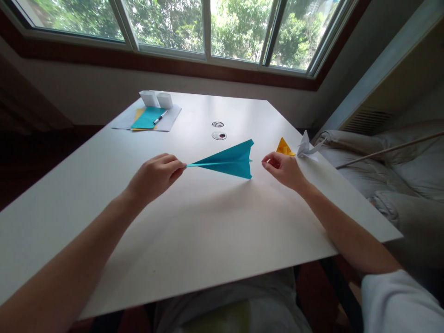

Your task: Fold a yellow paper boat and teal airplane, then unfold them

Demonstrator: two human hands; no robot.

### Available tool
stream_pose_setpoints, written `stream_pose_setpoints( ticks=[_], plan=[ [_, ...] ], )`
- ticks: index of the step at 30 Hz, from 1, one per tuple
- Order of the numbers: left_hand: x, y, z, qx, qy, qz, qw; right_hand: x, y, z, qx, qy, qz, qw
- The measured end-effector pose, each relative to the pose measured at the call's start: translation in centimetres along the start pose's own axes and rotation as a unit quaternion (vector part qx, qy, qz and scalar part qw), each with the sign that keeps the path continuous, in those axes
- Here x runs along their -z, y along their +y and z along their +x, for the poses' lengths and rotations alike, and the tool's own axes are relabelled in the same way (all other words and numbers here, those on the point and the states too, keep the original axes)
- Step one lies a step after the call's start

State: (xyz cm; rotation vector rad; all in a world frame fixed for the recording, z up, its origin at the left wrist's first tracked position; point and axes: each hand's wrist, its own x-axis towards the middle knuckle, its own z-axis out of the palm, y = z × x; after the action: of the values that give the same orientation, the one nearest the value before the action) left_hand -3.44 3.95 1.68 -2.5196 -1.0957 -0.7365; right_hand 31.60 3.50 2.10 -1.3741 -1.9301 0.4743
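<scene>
A blue paper airplane (225, 161) is held by its pointed nose between the thumb and fingers of my left hand (159, 172). Its wings spread toward the right, with small folds at the wing tips. My right hand (282, 169) is just right of the airplane's tail, apart from it. Its fingers curl in toward the thumb, with nothing visible between them. Behind that hand stand a folded yellow paper piece (284, 146) and a white paper crane (308, 145).
The white table (194, 240) reaches toward the windows. At its far left lie blue paper (147, 118), white sheets and a pen (160, 116), beside two white folded paper shapes (164, 100). Two round inserts (219, 135) sit mid-table. A grey-covered piece of furniture (409, 166) borders the right side.
</scene>
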Motion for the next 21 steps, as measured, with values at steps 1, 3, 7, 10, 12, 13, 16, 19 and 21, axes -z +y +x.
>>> stream_pose_setpoints(
  ticks=[1,3,7,10,12,13,16,19,21],
  plan=[
    [0.0,0.4,0.1,-0.005,0.023,0.035,0.999,-0.2,-0.3,-0.1,-0.056,-0.040,0.081,0.994],
    [-0.1,1.2,0.2,-0.022,0.065,0.089,0.994,-1.0,-1.0,-0.3,-0.180,-0.151,0.258,0.937],
    [-0.5,3.0,0.6,-0.096,0.108,0.111,0.983,-2.6,-1.9,-0.7,-0.318,-0.172,0.501,0.786],
    [-0.9,3.7,0.7,-0.110,0.114,0.061,0.985,-3.2,-1.6,-0.6,-0.336,-0.061,0.572,0.746],
    [-1.1,3.8,0.7,-0.063,0.111,-0.014,0.992,-3.3,-1.0,-0.3,-0.334,-0.023,0.573,0.748],
    [-1.3,3.7,0.7,-0.025,0.105,-0.067,0.992,-3.3,-0.6,-0.2,-0.327,-0.013,0.568,0.755],
    [-1.8,3.3,0.5,0.128,0.058,-0.271,0.952,-3.6,0.2,0.1,-0.280,0.012,0.558,0.781],
    [-2.2,2.9,0.2,0.244,-0.017,-0.414,0.877,-3.9,0.6,0.2,-0.227,0.021,0.540,0.810],
    [-2.3,2.8,0.1,0.259,-0.047,-0.440,0.858,-3.9,0.8,0.1,-0.210,0.010,0.516,0.830]
  ],
)
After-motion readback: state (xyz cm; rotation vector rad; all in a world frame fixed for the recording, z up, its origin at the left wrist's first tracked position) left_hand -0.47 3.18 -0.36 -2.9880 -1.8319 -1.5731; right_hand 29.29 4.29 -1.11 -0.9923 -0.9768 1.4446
